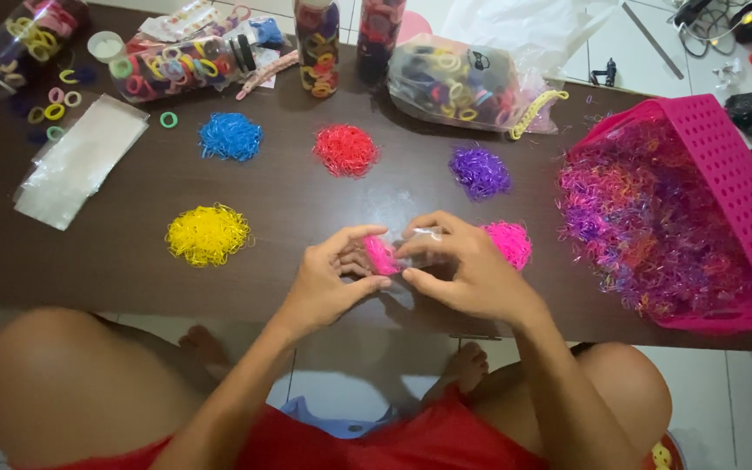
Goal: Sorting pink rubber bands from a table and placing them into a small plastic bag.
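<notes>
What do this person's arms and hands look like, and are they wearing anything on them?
Both arms are bare to as far up as the picture shows: no sleeves, gloves or watch. The left hand and right hand show no rings or bracelets, and the fingers are uncovered, with short nails. The only clothing in view is red cloth at the lap.

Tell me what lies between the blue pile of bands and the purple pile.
In the head view, the red pile sits between the blue pile and the purple pile, with bare dark table on either side of it.
</notes>
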